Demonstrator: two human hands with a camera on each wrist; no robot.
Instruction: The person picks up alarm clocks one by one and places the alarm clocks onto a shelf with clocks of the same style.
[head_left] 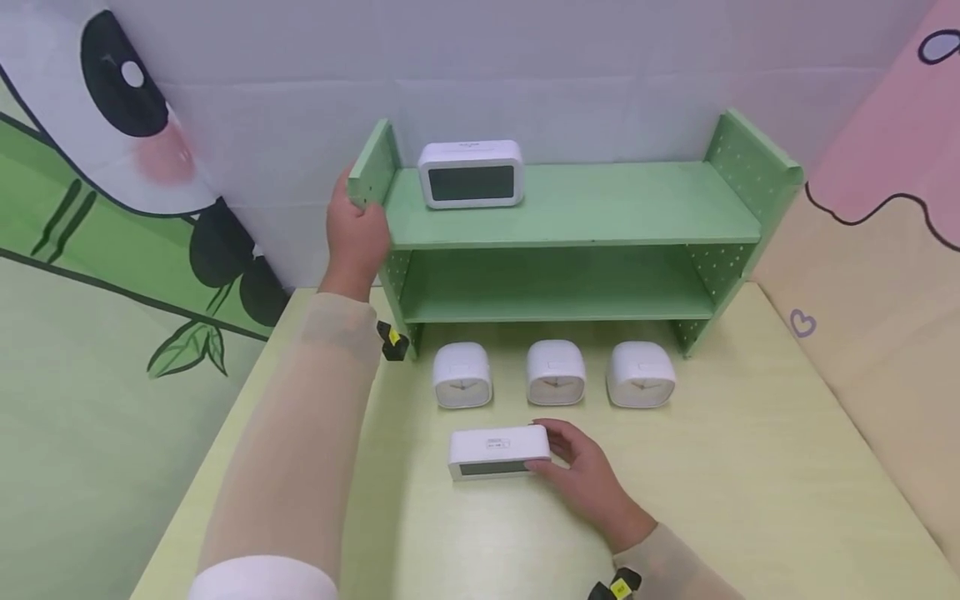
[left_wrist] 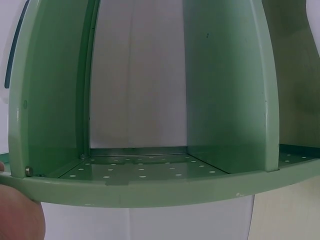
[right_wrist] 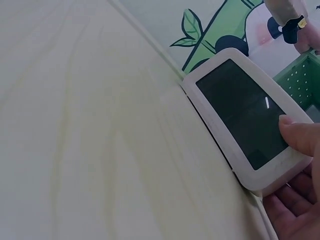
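My left hand [head_left: 358,237] grips the upper left side panel of a green two-tier shelf [head_left: 570,200]; its thumb shows at the edge in the left wrist view. On the table, my right hand [head_left: 588,475] holds the right end of a white digital clock [head_left: 498,446], thumb on the dark screen and fingers behind. The right wrist view shows the same digital clock [right_wrist: 240,115] with the thumb over its screen. A second white digital clock [head_left: 471,175] stands at the left of the shelf's top tier. The right hand's fingertips behind the clock are partly hidden.
Three small white analog clocks [head_left: 462,375] stand in a row on the pale wooden table [head_left: 750,467], in front of the shelf's lower tier [head_left: 555,283]. A cloth backdrop [head_left: 555,75] with cartoon prints hangs behind and at both sides.
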